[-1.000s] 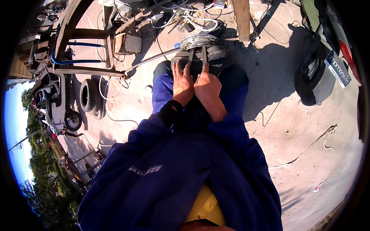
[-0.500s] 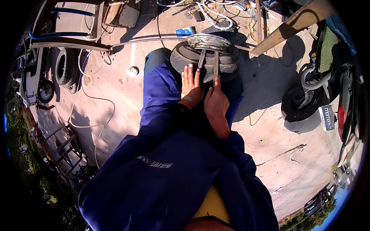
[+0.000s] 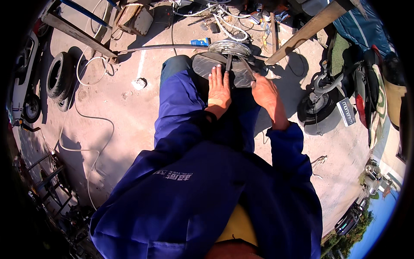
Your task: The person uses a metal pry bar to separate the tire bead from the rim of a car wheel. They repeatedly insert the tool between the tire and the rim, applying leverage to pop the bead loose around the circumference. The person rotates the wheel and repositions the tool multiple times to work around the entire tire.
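A black tyre [image 3: 205, 64] with a pale, worn metal wheel rim [image 3: 230, 47] at its far side is in front of my knees. Against its near side my left hand [image 3: 219, 93] lies flat, fingers stretched out, beside a dark tyre lever [image 3: 229, 63] that runs from the rim towards me. My right hand [image 3: 265, 94] is closed around the near end of a second tyre lever [image 3: 246, 67]. That lever slants from the rim down to the right. The levers' far tips are hidden at the rim.
A wooden beam [image 3: 306, 32] slants in at the far right. Loose tyres [image 3: 60, 75] lie to the left, near a pale hose [image 3: 113, 127]. White rope [image 3: 224, 23] lies beyond the wheel. A black wheel [image 3: 317, 105] and a motor scooter [image 3: 362, 103] are at right.
My right hand has swung the right lever's near end to the right, so the levers now spread apart. My left hand stays flat by the tyre. The whole view has shifted slightly.
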The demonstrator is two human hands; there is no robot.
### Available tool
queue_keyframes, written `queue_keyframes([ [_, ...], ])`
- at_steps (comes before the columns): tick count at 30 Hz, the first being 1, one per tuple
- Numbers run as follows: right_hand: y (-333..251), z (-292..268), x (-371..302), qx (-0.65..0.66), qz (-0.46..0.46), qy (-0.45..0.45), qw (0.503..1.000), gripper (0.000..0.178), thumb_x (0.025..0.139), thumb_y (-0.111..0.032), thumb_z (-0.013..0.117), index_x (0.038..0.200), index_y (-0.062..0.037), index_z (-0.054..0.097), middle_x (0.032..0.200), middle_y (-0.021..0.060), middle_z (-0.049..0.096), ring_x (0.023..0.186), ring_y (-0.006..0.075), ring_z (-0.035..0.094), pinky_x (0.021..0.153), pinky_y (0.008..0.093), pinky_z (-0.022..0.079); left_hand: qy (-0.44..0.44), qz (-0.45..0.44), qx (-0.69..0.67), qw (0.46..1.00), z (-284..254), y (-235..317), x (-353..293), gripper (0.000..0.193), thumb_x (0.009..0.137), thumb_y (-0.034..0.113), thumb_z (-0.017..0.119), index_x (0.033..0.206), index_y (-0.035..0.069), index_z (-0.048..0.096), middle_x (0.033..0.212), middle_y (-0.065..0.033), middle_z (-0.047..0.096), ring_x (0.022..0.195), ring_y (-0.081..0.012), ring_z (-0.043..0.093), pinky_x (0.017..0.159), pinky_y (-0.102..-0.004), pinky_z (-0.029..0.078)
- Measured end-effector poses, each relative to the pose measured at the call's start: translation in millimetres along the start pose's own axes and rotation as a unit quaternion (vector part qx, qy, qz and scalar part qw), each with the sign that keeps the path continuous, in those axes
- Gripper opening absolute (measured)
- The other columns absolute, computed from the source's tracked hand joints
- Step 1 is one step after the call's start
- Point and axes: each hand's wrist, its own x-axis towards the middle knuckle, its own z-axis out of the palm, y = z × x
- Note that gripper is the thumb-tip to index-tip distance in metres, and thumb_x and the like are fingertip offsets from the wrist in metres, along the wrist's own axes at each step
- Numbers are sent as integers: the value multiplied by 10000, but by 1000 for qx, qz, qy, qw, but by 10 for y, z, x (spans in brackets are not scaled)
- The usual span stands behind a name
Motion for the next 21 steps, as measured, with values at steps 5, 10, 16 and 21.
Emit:
queue_keyframes([
  [5, 503, -339, 258, -98, -177, -32, 979, 267, 994, -239, 592, 1118, -74, 762, 1147, 176, 740, 1013, 393, 719, 889, 483, 573, 14, -5, -28, 1000, -59, 128, 52, 642, 902, 17, 520, 1532, -41, 414, 1684, -292, 201, 1577, -484, 167, 1283, -583, 156],
  [10, -269, -720, 466, -251, -65, -103, 960, 246, 959, -248, 592, 998, -59, 745, 996, 199, 762, 969, 402, 735, 839, 507, 586, 33, -10, -36, 999, -14, 92, 65, 623, 909, 25, 521, 1521, -48, 428, 1684, -291, 204, 1576, -483, 176, 1279, -581, 178],
  [16, -503, -150, 631, -269, -68, -48, 959, 234, 927, -188, 574, 980, -94, 781, 996, 174, 774, 965, 375, 755, 823, 484, 604, 19, -11, -78, 997, -83, 139, -46, 601, 933, 29, 509, 1523, -47, 424, 1687, -287, 203, 1579, -472, 183, 1279, -580, 177],
  [21, -589, -144, 469, -269, -72, 9, 960, 236, 934, -175, 570, 894, -58, 771, 869, 212, 759, 825, 403, 763, 724, 502, 611, 6, -21, -105, 994, -161, 17, 45, 595, 959, 28, 473, 1546, -38, 401, 1702, -278, 180, 1587, -468, 166, 1278, -581, 174],
])
